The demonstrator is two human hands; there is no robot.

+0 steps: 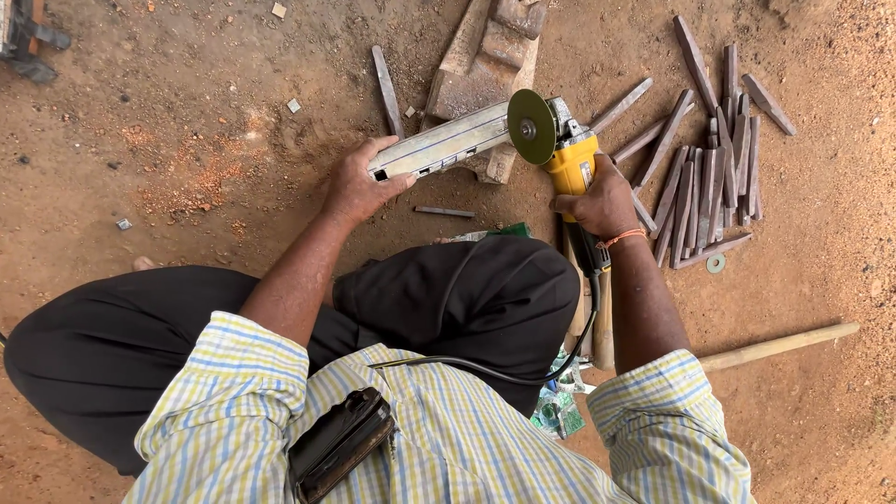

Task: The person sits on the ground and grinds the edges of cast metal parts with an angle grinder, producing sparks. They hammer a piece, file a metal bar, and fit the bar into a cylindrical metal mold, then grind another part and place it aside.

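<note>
L hand (pixel 359 182) gripping near end of flat metal bar (pixel 439 145), held over stone block (pixel 485 65) on dirt. R hand (pixel 602 201) clenched round yellow grinder (pixel 569 159), disc (pixel 531 126) touching bar's far end. Pile of metal pieces (pixel 709 177) just right; wood stick (pixel 779 345) near R arm.

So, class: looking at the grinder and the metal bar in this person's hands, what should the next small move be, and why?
Probably lower the disc onto the metal bar. The right hand grips the yellow angle grinder, its disc at the bar's far end, while the left hand steadies the near end against the block.
</note>
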